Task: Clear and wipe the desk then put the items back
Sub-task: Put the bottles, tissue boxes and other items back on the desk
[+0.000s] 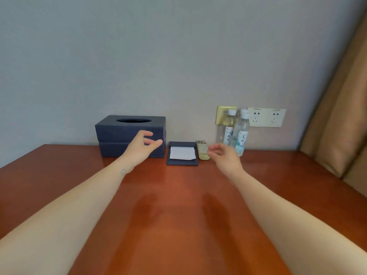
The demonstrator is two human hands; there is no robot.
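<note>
As the desk (178,215) stands: every item sits along its far edge at 12 o'clock, against the wall, so we judge the clearing not yet begun.
Tissue box (119,132): dark blue, leftmost in the row, long axis running 9 to 3; we see no tissue in its oval slot.
Left hand (142,149): spread wide, thumb and fingers well apart, holding nothing. It is in front of the box's right end, and the bulk of the box lies at 10 o'clock from the palm. Whether the fingertips touch the box face we cannot tell.
Notepad tray (182,163): flat and dark, with a white sheet on it, just beside the box and between our two hands.
Remote (201,149): pale, just right of the tray, long axis close to 12 to 6.
Right hand (225,157): fingers loosely curled, thumb and forefinger parted toward the remote, gripping nothing. The remote lies at 9 o'clock from it, very near the fingertips; contact is unclear.
Water bottles (241,132): two, upright, at 12 o'clock from the right hand and partly behind it.
Coming move, as we judge it: the left hand is nearer the box and the right nearer the remote. The box asks for a wide grip, the remote for a pinch across its narrow width.
</note>
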